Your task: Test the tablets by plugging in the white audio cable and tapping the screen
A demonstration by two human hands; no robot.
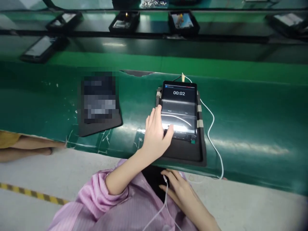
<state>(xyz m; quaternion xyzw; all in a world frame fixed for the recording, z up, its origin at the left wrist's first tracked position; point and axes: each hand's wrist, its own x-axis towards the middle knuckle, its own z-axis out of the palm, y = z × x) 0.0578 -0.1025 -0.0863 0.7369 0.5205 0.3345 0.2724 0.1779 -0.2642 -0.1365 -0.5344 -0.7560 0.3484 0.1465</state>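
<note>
A black tablet point(179, 107) lies in a dark foam tray point(185, 150) on the green bench, its lit screen reading 00:02. My left hand point(156, 134) is at the tablet's left edge, fingers stretched out and thumb spread over the lower screen. Below the bench edge, in front of my lap, my right hand point(179, 186) pinches a white earphone cord point(165, 179) at a small thick white part. Two thin strands run down from there. A white cable point(213, 118) loops from the tablet's top end round its right side to the bench edge.
To the left lies another dark tray point(103, 126), its contents pixelated. Beyond the bench, several devices in black trays, such as one tray point(184, 24) with a lit picture, sit along a green line. Another person's arm point(31, 146) shows at far left.
</note>
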